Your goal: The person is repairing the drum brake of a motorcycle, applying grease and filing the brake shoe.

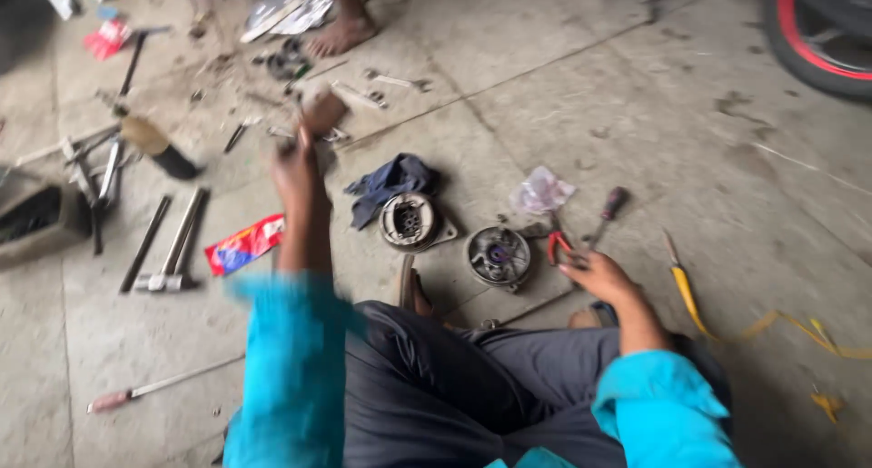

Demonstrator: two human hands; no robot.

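Two bare hands work above a dusty concrete floor (636, 95), seen from the head of a person sitting with legs in dark trousers and arms in bright blue sleeves. Raised and blurred by motion, the left hand (295, 173) has its fingers closed round a small brownish object (322, 112) whose kind cannot be told. Lower down, the right hand (595, 275) rests with fingers loosely curled against red-handled pliers (556, 243); whether it grips them cannot be told. Just left of the pliers lies a round metal drum part (498, 255), and a second round part (411, 221) sits beside a crumpled dark blue cloth (392, 182). A crinkled clear plastic bag (541, 194) lies just above the pliers, near a dark-handled screwdriver (607, 212). A flat red wrapper (243, 244) with yellow and blue patches lies left of the left arm, beside a metal hammer (173, 245). Another small red packet (109, 37) lies near the floor's top left corner. A yellow-handled screwdriver (683, 286) lies to the right. Another person's bare foot (341, 36) stands at the top edge.
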